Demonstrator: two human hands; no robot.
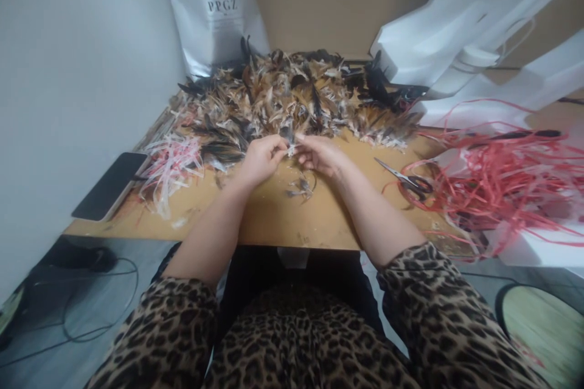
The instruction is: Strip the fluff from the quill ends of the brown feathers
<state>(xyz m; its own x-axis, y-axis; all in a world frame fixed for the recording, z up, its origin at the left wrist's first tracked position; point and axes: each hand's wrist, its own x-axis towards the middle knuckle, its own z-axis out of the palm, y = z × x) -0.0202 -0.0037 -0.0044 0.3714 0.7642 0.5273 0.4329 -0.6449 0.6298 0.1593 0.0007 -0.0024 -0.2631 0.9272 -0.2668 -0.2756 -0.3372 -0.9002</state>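
In the middle of the bench, my left hand (263, 158) pinches a small feather (288, 134) with its thumb and index finger. From the other side, my right hand (320, 154) meets the feather's pale base with its fingertips, while its other fingers curl loosely. What exactly lies between the right fingertips is too small to make out well. Just below the hands lies a little loose tuft of feathers (300, 187). Behind them spreads a large heap of brown, tan and black feathers (274, 94).
A phone (109, 187) and pink-white plastic strips (171, 164) lie at left. Scissors (406, 179) rest beside a tangle of red strips (506, 179) at right. A white printed bag (219, 18) stands behind. The wooden bench (292, 225) ends close to my body.
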